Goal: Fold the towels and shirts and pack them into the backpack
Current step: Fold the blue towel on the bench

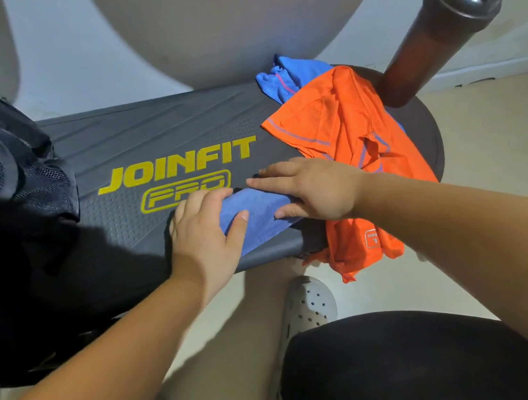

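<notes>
A small blue towel (258,215), folded into a narrow band, lies at the near edge of a dark step platform (146,131), under both hands. The left hand (203,231) grips its left end, fingers curled over the far side, thumb on top. The right hand (313,190) presses flat on its right end, fingers straight. Below the grip a grey clog (307,308) stands on the floor. Just right of the right hand an orange shirt (343,122) lies crumpled, part of it hanging over the near edge beneath the forearm. Left of the grip, apart from it, a black backpack (10,199) covers the platform's end. Beyond the orange shirt a blue shirt (290,77) pokes out, and a dark shaker bottle (436,36) stands at the far right rim. Beyond the fingers, between backpack and shirts, the printed top lies open
</notes>
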